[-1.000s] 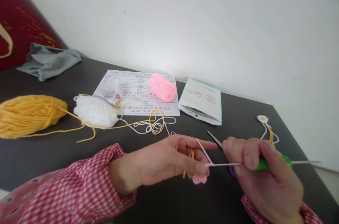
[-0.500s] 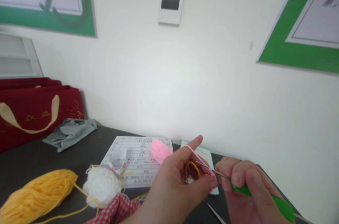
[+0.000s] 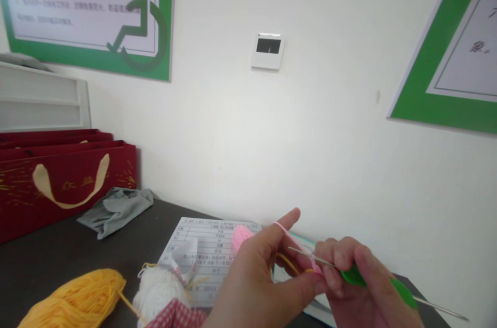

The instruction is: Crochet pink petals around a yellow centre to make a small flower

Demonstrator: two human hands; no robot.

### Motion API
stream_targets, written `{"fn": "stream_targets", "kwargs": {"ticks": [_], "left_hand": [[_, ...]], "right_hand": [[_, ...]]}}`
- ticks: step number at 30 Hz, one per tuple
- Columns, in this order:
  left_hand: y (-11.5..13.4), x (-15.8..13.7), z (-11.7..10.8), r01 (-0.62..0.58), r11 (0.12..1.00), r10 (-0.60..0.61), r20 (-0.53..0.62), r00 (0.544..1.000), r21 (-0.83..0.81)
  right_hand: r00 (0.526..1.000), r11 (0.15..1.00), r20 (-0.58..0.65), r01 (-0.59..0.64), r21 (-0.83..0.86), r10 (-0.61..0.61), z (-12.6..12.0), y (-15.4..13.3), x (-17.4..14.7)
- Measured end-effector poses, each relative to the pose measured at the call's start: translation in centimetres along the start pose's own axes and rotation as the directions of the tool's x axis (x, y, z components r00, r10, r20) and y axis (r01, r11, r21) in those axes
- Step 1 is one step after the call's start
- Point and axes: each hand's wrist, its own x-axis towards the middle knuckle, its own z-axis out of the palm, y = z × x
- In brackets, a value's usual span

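My left hand [image 3: 264, 279] pinches a small piece of pink crochet [image 3: 316, 267] between thumb and fingers. Its index finger points up, with a strand of pink yarn [image 3: 290, 237] running over it down to the piece. A yellow strand [image 3: 289, 262] passes under the fingers of that hand. My right hand [image 3: 373, 286] is closed round the green handle of a crochet hook [image 3: 403, 292]. The thin metal shaft crosses the pink yarn, its tip pointing left above the left thumb. Right fingertips sit close beside the pink piece. Part of the stitches is hidden by fingers.
A pink yarn ball [image 3: 241, 237] lies on a printed sheet [image 3: 209, 261] behind my left hand. White yarn [image 3: 157, 292] and a yellow skein [image 3: 73, 299] are at left. Farther back are a grey cloth [image 3: 116, 211] and red gift bags [image 3: 70, 178] by the wall.
The view has tilted up and left, so the wall and table things appear lower and farther right. My right hand has come nearer the left fingertips, and the hook reaches through the pink yarn.
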Motion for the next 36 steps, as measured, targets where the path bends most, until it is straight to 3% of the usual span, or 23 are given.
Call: {"fn": "stream_targets", "kwargs": {"ticks": [5, 8, 13, 17, 24, 31, 36], "left_hand": [[-0.7, 0.4, -0.2, 0.139, 0.988, -0.124, 0.185, 0.975, -0.069], [-1.4, 0.8, -0.3, 0.172, 0.983, -0.149, 0.283, 0.947, -0.059], [-2.4, 0.8, -0.2, 0.201, 0.978, -0.177, 0.293, 0.94, -0.052], [-2.4, 0.4, -0.3, 0.217, 0.976, -0.207, 0.264, 0.942, -0.008], [-0.9, -0.6, -0.1, 0.224, 0.974, -0.216, 0.186, 0.959, -0.022], [-1.1, -0.2, -0.3, 0.287, 0.942, -0.24, 0.247, 0.939, -0.176], [-0.1, -0.3, 0.0, 0.254, 0.925, -0.224, 0.134, 0.965, -0.284]], "right_hand": [[0.982, 0.947, -0.013, -0.177, 0.268, 0.188, 0.5, 0.0, 0.5], [0.965, 0.918, -0.023, -0.242, 0.314, 0.263, 1.1, -0.4, 0.9], [0.975, 0.955, 0.026, -0.221, 0.197, 0.22, 0.7, -0.9, 1.1], [0.986, 0.979, -0.042, -0.154, 0.129, 0.161, -0.3, -1.2, 0.8], [0.985, 0.988, -0.16, 0.042, -0.147, -0.065, -0.2, -2.4, 0.4], [0.987, 0.964, -0.098, 0.097, -0.249, -0.124, -1.1, -2.7, -0.7], [0.988, 0.962, -0.04, 0.136, -0.237, -0.15, -0.6, -1.6, -0.1]]}}
